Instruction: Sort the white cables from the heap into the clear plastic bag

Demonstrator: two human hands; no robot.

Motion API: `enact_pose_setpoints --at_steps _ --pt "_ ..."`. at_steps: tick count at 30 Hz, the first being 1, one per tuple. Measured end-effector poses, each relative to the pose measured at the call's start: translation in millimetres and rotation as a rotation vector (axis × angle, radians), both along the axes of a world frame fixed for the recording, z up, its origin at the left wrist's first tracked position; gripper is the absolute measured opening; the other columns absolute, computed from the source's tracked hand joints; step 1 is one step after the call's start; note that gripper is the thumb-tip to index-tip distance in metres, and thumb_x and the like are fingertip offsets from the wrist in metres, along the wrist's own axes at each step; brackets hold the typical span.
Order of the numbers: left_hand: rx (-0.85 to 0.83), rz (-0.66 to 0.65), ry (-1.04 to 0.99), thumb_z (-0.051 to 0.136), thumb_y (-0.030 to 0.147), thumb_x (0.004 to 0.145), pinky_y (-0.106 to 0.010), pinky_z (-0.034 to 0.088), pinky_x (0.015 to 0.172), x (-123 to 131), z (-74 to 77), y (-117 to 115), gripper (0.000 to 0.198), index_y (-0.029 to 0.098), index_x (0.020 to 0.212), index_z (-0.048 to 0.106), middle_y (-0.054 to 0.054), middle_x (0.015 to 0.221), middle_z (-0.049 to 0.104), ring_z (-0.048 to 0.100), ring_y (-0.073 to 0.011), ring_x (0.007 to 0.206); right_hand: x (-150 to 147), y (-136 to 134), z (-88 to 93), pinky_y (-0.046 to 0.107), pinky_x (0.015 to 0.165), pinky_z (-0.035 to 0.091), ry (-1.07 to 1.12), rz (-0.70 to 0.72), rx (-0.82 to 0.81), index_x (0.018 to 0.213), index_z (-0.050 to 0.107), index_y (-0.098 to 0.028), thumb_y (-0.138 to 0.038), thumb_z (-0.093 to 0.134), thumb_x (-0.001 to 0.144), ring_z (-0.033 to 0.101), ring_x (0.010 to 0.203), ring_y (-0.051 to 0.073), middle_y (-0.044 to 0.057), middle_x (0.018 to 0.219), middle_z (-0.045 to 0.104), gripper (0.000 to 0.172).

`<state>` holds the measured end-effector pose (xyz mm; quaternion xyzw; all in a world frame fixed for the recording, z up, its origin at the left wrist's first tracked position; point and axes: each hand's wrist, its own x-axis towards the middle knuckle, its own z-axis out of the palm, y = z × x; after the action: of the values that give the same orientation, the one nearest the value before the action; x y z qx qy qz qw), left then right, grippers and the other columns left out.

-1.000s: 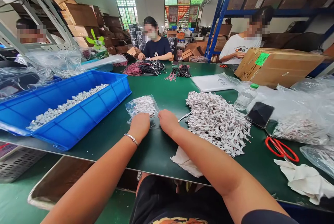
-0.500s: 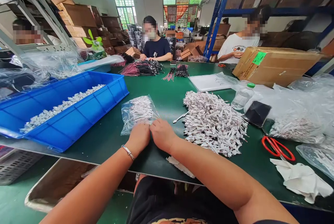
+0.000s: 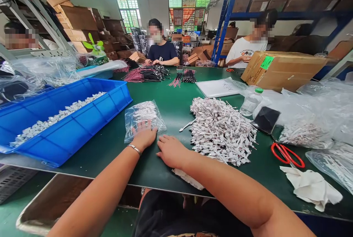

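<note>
My left hand (image 3: 143,135) lies flat with its fingers spread on the lower part of a clear plastic bag (image 3: 143,119), which holds a small bundle of white-tagged wires. A metal bangle circles my left wrist. My right hand (image 3: 171,151) rests palm down on the green work mat, just right of the bag and touching nothing else. Beyond it lies a large loose heap of white-tagged wires (image 3: 222,130). A single white-handled tool (image 3: 187,125) lies at the heap's left edge.
A blue plastic tray (image 3: 68,141) of small white parts stands to my left. Ahead lie black-and-red wire bundles (image 3: 146,75). To the right are a cardboard box (image 3: 281,71), water bottle (image 3: 250,102), phone (image 3: 266,120), red scissors (image 3: 287,155) and cloth (image 3: 310,187). Co-workers (image 3: 161,47) sit across.
My hands have moved apart. The left now lies spread on the bag, and the right has slid off to the mat. The bag lies flatter, and the view has shifted slightly.
</note>
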<state>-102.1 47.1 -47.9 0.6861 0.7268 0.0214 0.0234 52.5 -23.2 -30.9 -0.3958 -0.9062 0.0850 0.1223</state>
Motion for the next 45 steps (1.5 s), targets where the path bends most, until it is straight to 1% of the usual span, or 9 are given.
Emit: enact_pose_setpoints --at_steps 4,7,10,15,19,26,30,37,45 --pt "0.009 -0.119 0.009 0.036 0.036 0.088 -0.053 0.025 0.101 6.2 8.9 -30.9 0.054 0.002 0.129 0.042 -0.027 0.138 0.036 0.028 -0.0375 0.13 37.9 -19.2 4.7 0.038 0.1 0.038 0.026 0.065 0.017 0.109 0.06 -0.012 -0.033 0.05 0.087 0.046 0.12 0.026 0.012 0.123 0.057 0.032" --pt "0.005 -0.316 -0.018 0.038 0.031 0.088 -0.039 0.034 0.096 23.8 23.0 -57.5 0.032 0.014 0.105 0.06 -0.015 0.11 0.06 0.051 -0.0268 0.109 70.7 -22.4 3.5 0.037 0.099 0.039 0.081 0.079 0.057 0.104 0.064 -0.012 -0.03 0.048 0.089 0.052 0.113 0.024 0.012 0.116 0.062 0.028" --pt "0.093 -0.528 -0.108 0.036 0.027 0.09 -0.036 0.038 0.086 54.4 35.3 -61.0 0.028 0.016 0.095 0.062 -0.011 0.093 0.062 0.054 -0.0243 0.095 95.4 -18.6 4.3 0.036 0.092 0.045 0.143 0.023 0.094 0.096 0.067 -0.015 -0.027 0.046 0.09 0.059 0.102 0.022 0.011 0.106 0.067 0.026" --pt "0.036 -0.426 -0.236 0.057 0.03 0.078 -0.031 0.041 0.078 99.3 30.6 -15.2 0.022 0.015 0.093 0.063 -0.011 0.093 0.062 0.056 -0.0229 0.089 122.6 -21.1 12.6 0.036 0.088 0.047 0.262 -0.083 0.117 0.098 0.066 -0.016 -0.024 0.046 0.089 0.06 0.097 0.021 0.009 0.103 0.067 0.023" --pt "-0.009 -0.382 -0.263 0.058 0.024 0.076 -0.029 0.04 0.067 104.8 16.3 7.9 0.008 0.016 0.076 0.061 -0.008 0.081 0.062 0.057 -0.0204 0.077 143.6 -25.2 12.8 0.035 0.087 0.048 0.415 -0.129 0.104 0.1 0.065 -0.019 -0.024 0.046 0.09 0.06 0.095 0.019 0.007 0.098 0.068 0.022" --pt "0.055 -0.398 -0.368 0.034 0.025 0.091 -0.029 0.037 0.064 99.2 33.6 -16.5 0.017 0.018 0.093 0.049 -0.004 0.081 0.057 0.052 -0.0168 0.07 157.8 -18.0 10.4 0.038 0.092 0.047 0.617 -0.384 0.08 0.115 0.057 -0.021 -0.026 0.049 0.089 0.055 0.107 0.021 0.009 0.113 0.06 0.028" --pt "-0.03 -0.539 -0.746 0.039 0.03 0.091 -0.027 0.038 0.067 105.6 46.2 -35.7 0.014 0.02 0.094 0.048 -0.001 0.081 0.055 0.049 -0.0139 0.071 159.1 -19.1 10.0 0.038 0.089 0.049 0.619 -0.462 0.082 0.134 0.039 -0.024 -0.027 0.049 0.088 0.049 0.117 0.023 0.011 0.131 0.047 0.046" --pt "-0.431 -0.468 -1.304 0.05 0.03 0.086 -0.024 0.042 0.065 108.4 44.0 -37.4 0.014 0.018 0.093 0.05 0.003 0.074 0.052 0.048 -0.0093 0.068 160.0 -16.7 9.9 0.033 0.085 0.05 0.557 -0.418 -0.037 0.114 0.058 -0.023 -0.024 0.049 0.089 0.062 0.096 0.019 0.005 0.104 0.067 0.027" --pt "-0.559 -0.397 -1.434 0.056 0.031 0.082 -0.024 0.044 0.064 109.1 40.4 -36.4 0.019 0.017 0.095 0.053 0.001 0.081 0.055 0.052 -0.0092 0.068 160.6 -21.9 11.0 0.03 0.082 0.051 0.631 -0.404 -0.006 0.112 0.06 -0.024 -0.022 0.055 0.086 0.063 0.091 0.017 0.003 0.1 0.068 0.027"
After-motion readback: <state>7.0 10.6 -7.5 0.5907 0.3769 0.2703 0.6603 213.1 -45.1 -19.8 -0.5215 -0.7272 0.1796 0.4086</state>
